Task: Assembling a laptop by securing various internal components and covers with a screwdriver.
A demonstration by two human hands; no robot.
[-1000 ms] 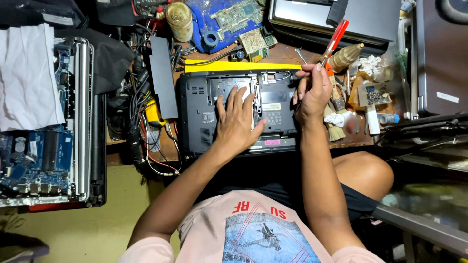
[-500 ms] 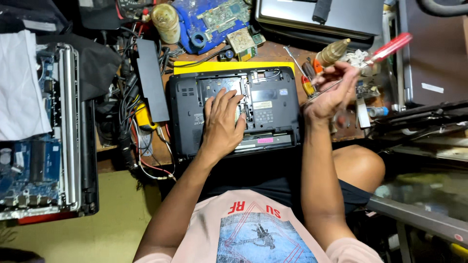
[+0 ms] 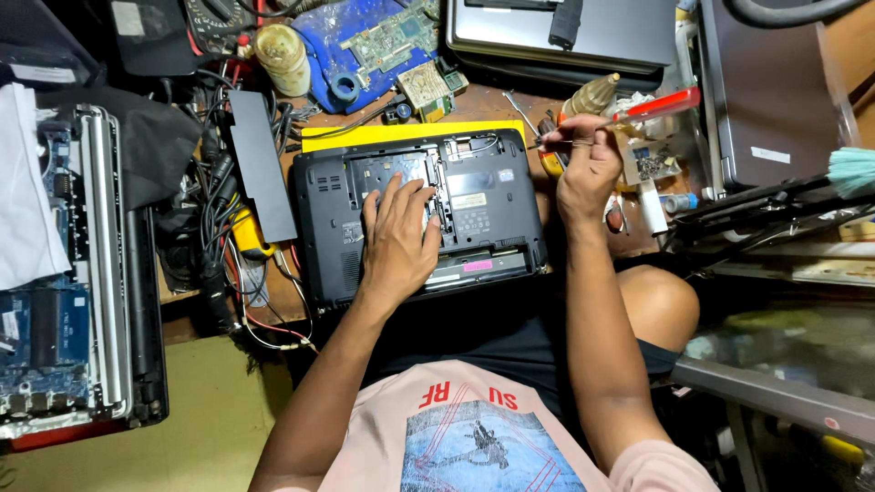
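- The person wears a pale pink short-sleeved T-shirt (image 3: 474, 437); its sleeves end above the elbows, leaving both forearms bare.
- The shirt front carries red lettering above a blue rectangular graphic (image 3: 492, 460) with a dark figure and thin red lines.
- Dark shorts (image 3: 510, 337) cover the lap; one bare knee (image 3: 652, 305) shows.
- The left hand (image 3: 396, 241) and the right hand (image 3: 588, 169) are bare, without gloves.

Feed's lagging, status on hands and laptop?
Left hand flat on upturned black laptop. Right hand holds red-handled screwdriver, off the laptop. Nothing blocking.
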